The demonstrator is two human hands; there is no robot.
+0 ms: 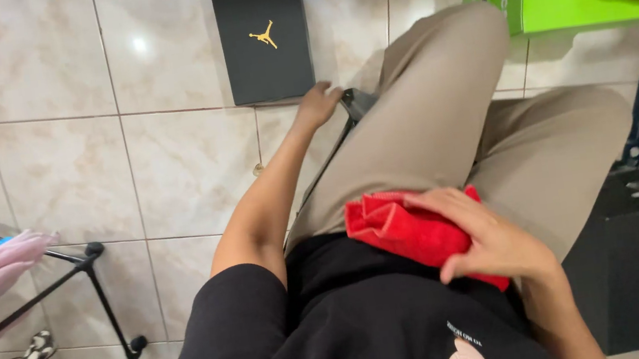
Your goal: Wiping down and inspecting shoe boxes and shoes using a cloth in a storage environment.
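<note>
Seated posture; landmark is the left thigh [419, 125], in tan trousers, raised across mid-view. Left arm is extended straight down along the outer side of this thigh, black short sleeve at the shoulder, forearm bare. Left hand [318, 105] sits just beyond the knee end of the thigh, fingers curled downward, palm hidden. Right arm is bent at the elbow; right hand [488, 239] lies at the hip end of the thigh, palm down, fingers spread and curved in a loose grasp.
</note>
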